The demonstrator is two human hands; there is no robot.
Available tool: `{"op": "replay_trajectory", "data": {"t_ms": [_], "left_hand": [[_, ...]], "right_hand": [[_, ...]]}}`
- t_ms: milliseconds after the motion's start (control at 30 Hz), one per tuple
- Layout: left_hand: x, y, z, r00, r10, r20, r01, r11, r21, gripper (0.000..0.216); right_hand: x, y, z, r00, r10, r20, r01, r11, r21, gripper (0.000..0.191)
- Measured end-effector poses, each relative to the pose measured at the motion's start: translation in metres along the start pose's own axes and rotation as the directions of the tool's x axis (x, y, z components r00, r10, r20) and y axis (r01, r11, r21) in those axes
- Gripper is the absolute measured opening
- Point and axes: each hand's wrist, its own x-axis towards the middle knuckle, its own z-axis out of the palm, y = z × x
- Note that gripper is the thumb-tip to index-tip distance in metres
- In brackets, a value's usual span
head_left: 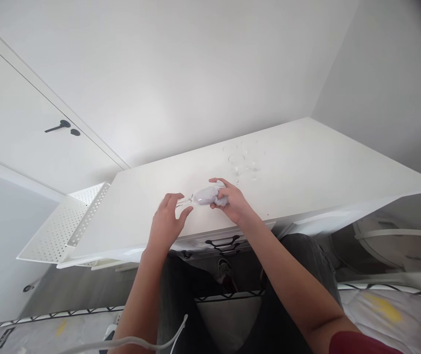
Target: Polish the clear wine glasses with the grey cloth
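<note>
A clear stemmed glass (205, 196) lies sideways between my hands, just above the white desktop, its foot to the left and its bowl to the right. My left hand (168, 219) is curled round the foot end, with thumb and forefinger on either side of the stem. A light grey cloth (220, 194) is bunched at the mouth of the glass and seems to fill the bowl. My right hand (232, 199) grips this cloth against the rim. Several clear glasses (237, 160) stand beyond my right hand, their outlines faint against the white surface.
The white desk (306, 162) runs along the wall, with dark drawer handles (223, 242) below its front edge. A white perforated rack (53, 226) adjoins its left end. A white cable (140, 340) crosses near my left forearm. At the left is a door with a black handle (58, 126).
</note>
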Motion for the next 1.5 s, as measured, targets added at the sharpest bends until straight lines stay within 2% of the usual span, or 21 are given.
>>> {"op": "replay_trajectory", "data": {"t_ms": [67,200,267,367,433,500,600,667,700,767,833,900,967,1033,1133,1200,1333,1367,1400,1433,1500], "left_hand": [[-0.001,-0.007,-0.001,0.993,-0.074,0.093,0.078,0.996,-0.038,0.010],[-0.017,-0.021,-0.001,0.981,-0.180,0.071,0.185,0.980,-0.069,0.024],[-0.028,-0.029,-0.004,0.961,-0.270,0.060,0.275,0.957,-0.089,0.032],[-0.041,-0.036,-0.009,0.893,-0.448,-0.049,0.434,0.883,-0.177,0.040],[-0.046,-0.033,-0.009,0.829,-0.547,-0.113,0.493,0.811,-0.314,0.043],[-0.047,-0.023,-0.003,0.802,-0.589,-0.095,0.484,0.735,-0.475,0.044],[-0.046,-0.002,0.013,0.811,-0.585,0.009,0.437,0.596,-0.674,0.044],[-0.045,0.011,0.025,0.800,-0.597,0.068,0.446,0.513,-0.734,0.044],[-0.045,0.015,0.029,0.788,-0.608,0.092,0.456,0.478,-0.751,0.044],[-0.045,0.023,0.035,0.768,-0.630,0.116,0.464,0.422,-0.779,0.045],[-0.045,0.027,0.036,0.763,-0.634,0.125,0.452,0.386,-0.804,0.045],[-0.045,0.030,0.036,0.768,-0.625,0.140,0.450,0.370,-0.813,0.045],[-0.045,0.032,0.035,0.769,-0.624,0.140,0.458,0.385,-0.801,0.045],[-0.045,0.032,0.034,0.767,-0.637,0.082,0.452,0.445,-0.773,0.045],[-0.046,0.033,0.030,0.770,-0.638,-0.018,0.430,0.539,-0.724,0.045],[-0.047,0.034,0.028,0.780,-0.624,-0.036,0.422,0.567,-0.707,0.045],[-0.049,0.040,0.027,0.793,-0.609,-0.013,0.418,0.560,-0.715,0.045],[-0.050,0.041,0.028,0.790,-0.613,-0.003,0.422,0.548,-0.723,0.045],[-0.051,0.042,0.028,0.785,-0.619,0.007,0.426,0.532,-0.731,0.045],[-0.051,0.043,0.030,0.780,-0.626,0.017,0.429,0.515,-0.742,0.045],[-0.052,0.044,0.034,0.770,-0.637,0.041,0.429,0.469,-0.772,0.044]], "right_hand": [[-0.005,-0.002,0.005,0.999,-0.017,0.038,0.017,1.000,0.006,0.055],[-0.014,-0.007,0.012,0.988,-0.045,0.146,0.049,0.999,-0.024,0.045],[-0.017,-0.008,0.013,0.988,-0.090,0.129,0.097,0.994,-0.054,0.033],[-0.018,-0.010,0.013,0.972,-0.228,0.058,0.234,0.960,-0.156,0.023],[-0.018,-0.011,0.014,0.957,-0.270,0.105,0.286,0.937,-0.201,0.014],[-0.018,-0.010,0.016,0.948,-0.249,0.198,0.284,0.943,-0.176,0.010],[-0.017,-0.003,0.021,0.932,-0.213,0.293,0.244,0.967,-0.074,0.017],[-0.017,0.001,0.024,0.934,-0.213,0.287,0.228,0.973,-0.021,0.011],[-0.017,0.002,0.024,0.941,-0.211,0.265,0.218,0.976,0.003,0.014],[-0.016,0.001,0.023,0.958,-0.186,0.218,0.180,0.982,0.050,0.042],[-0.015,-0.002,0.021,0.965,-0.153,0.215,0.134,0.986,0.098,0.059],[-0.013,-0.005,0.016,0.956,-0.136,0.259,0.112,0.988,0.103,0.061],[-0.010,-0.008,0.012,0.949,-0.165,0.269,0.171,0.985,0.004,0.056],[-0.010,-0.011,0.008,0.943,-0.220,0.250,0.284,0.923,-0.259,0.051],[-0.016,-0.015,0.005,0.937,-0.184,0.297,0.336,0.708,-0.621,0.055],[-0.021,-0.017,0.004,0.927,-0.149,0.345,0.360,0.614,-0.703,0.057],[-0.022,-0.015,0.004,0.867,-0.351,0.355,0.491,0.470,-0.734,0.038],[-0.020,-0.013,0.004,0.861,-0.403,0.312,0.489,0.480,-0.729,0.033],[-0.018,-0.010,0.005,0.864,-0.443,0.240,0.468,0.529,-0.708,0.029],[-0.015,-0.006,0.007,0.874,-0.465,0.140,0.432,0.613,-0.661,0.027],[-0.012,0.002,0.012,0.898,-0.432,-0.081,0.354,0.820,-0.450,0.042]]}}
